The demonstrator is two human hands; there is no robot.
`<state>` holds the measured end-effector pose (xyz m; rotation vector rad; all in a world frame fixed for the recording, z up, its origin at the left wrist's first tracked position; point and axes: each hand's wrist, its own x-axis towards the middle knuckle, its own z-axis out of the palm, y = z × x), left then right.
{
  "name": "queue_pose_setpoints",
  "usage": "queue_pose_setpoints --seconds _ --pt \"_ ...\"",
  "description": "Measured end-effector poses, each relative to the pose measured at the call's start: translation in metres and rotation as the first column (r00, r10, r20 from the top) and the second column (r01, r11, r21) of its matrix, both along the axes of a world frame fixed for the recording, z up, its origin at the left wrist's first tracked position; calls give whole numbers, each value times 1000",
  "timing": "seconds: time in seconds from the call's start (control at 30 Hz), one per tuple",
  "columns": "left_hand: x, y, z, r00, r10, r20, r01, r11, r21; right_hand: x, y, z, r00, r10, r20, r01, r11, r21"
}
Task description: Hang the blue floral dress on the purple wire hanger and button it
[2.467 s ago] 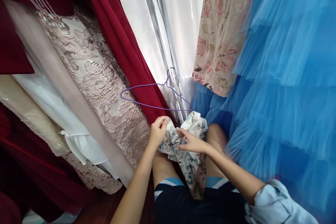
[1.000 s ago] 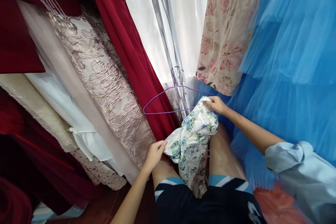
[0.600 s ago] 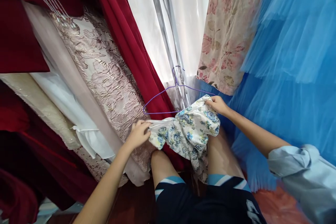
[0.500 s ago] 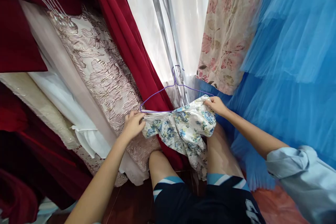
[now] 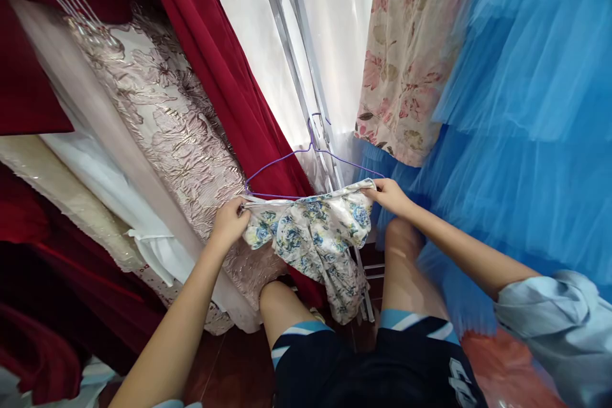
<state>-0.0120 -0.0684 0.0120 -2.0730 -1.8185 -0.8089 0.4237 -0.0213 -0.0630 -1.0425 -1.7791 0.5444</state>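
A white garment with blue and yellow flowers [image 5: 315, 223] is stretched between my two hands, over my knees. My left hand [image 5: 229, 220] pinches its left upper corner. On the other side, my right hand [image 5: 391, 196] grips the right upper corner between thumb and fingers. A thin purple wire hanger [image 5: 282, 158] sits along the garment's top edge, its hook pointing up and away from me. The hanger's right end meets the cloth near my right hand. Whether its lower bar runs inside the garment is hard to see on the right.
Dark red cloth [image 5: 224, 70] and a pink textured brocade dress [image 5: 176, 121] hang on the left. A metal stand [image 5: 291, 38] rises before a white curtain [image 5: 344, 6]. On the right hang a pink floral dress [image 5: 406, 76] and layered blue tulle [image 5: 521, 140].
Both hands have shifted slightly left with the garment and the hanger. The garment's top edge is pulled straighter, and my knees are further apart, showing the stand's foot.
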Motion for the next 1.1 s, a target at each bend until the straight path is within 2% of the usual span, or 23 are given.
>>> queue_pose_setpoints --seconds 0.1,0.23,0.33,0.47,0.63,0.73,0.87,1.1 --pt "6 12 17 1000 -11 -20 12 1000 24 -2 1 0 998 25 -53 -29 996 -79" --pt "14 21 38 998 60 14 -61 996 61 -5 0 0 994 54 -90 -66 989 -133" --pt "14 15 45 997 68 -40 -64 993 98 -8 -5 0 995 37 -96 -48 993 -111" --pt "8 3 50 982 -25 -185 47 993 112 -11 -9 2 993 14 -121 -24 996 -81" --pt "2 12 63 956 -48 -290 69 996 64 -11 -12 4 994 -2 -112 -6 998 -70" --pt "-1 15 69 952 -114 -285 134 990 51 -9 -14 3 995 -27 -91 22 998 -53" --pt "-8 3 75 947 -164 -276 196 976 94 -7 -17 2 996 -53 -73 52 998 -23" --pt "-2 -14 88 981 -144 -129 160 979 124 -16 -21 2 994 -17 -112 11 998 -56"
